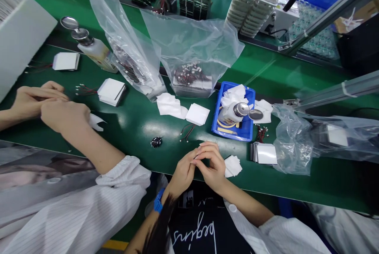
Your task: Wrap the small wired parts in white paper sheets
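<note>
My left hand [182, 172], with a blue band at the wrist, and my right hand [212, 164] meet at the near edge of the green belt [139, 124]. Their fingertips are pinched together around something too small to make out. A folded white wipe [232, 166] sticks out from behind my right hand; I cannot tell whether the hand grips it. Just beyond my hands lie a small black round part [156, 142] and a short bundle of red and black wires [186, 131].
A co-worker's hands [63, 115] work at the left beside white squares [111, 91]. Ahead are white pads [197, 114], a blue tray [246, 129] holding a dispenser bottle [235, 112], stacked panels [265, 154], and clear bags of wired parts [192, 76].
</note>
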`<action>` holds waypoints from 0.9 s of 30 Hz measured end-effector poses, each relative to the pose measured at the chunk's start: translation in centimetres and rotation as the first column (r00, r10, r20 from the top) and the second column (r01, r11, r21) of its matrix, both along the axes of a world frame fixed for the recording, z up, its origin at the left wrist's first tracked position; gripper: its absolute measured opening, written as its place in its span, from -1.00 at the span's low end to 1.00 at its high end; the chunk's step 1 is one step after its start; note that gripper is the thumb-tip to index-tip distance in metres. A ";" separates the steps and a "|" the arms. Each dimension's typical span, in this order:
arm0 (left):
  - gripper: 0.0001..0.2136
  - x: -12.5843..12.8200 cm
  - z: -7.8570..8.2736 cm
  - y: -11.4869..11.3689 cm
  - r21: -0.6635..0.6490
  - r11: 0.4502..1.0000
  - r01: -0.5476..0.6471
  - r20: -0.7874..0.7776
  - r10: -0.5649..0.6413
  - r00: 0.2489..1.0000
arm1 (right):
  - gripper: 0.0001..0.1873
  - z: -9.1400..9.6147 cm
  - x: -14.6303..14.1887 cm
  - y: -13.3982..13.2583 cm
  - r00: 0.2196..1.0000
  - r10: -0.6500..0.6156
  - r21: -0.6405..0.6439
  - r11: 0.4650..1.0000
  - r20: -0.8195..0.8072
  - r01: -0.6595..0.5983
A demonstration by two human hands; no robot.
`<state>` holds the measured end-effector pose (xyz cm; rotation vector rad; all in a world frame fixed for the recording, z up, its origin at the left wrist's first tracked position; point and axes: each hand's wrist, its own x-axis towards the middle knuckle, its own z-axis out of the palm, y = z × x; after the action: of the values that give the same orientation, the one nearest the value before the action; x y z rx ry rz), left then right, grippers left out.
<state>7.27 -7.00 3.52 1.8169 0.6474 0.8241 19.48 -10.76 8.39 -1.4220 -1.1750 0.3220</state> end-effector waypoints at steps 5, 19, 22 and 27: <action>-0.63 -0.2 -0.3 -0.1 0.031 1.000 0.002 -0.022 -0.001 1.000 | -0.91 0.0 0.2 0.1 0.998 0.003 0.024 1.000 0.057 -0.004; -0.67 -0.4 0.1 -0.1 0.009 0.999 0.033 0.074 -0.034 0.997 | -0.85 -0.3 -0.5 -0.2 0.994 -0.018 0.045 0.999 0.104 0.013; -0.67 -0.3 0.2 -0.1 0.014 1.000 0.019 0.098 -0.020 0.995 | -0.84 -0.5 -0.6 -0.2 0.994 -0.029 0.041 0.999 0.110 0.025; -0.67 -0.3 0.2 0.0 0.012 1.000 -0.008 0.104 0.007 0.995 | -0.83 -0.8 -0.4 -0.1 0.997 0.022 0.074 0.997 0.076 -0.028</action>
<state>6.97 -7.01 3.67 1.7712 0.5837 0.9228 19.08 -10.86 7.61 -1.3644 -1.2543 0.2408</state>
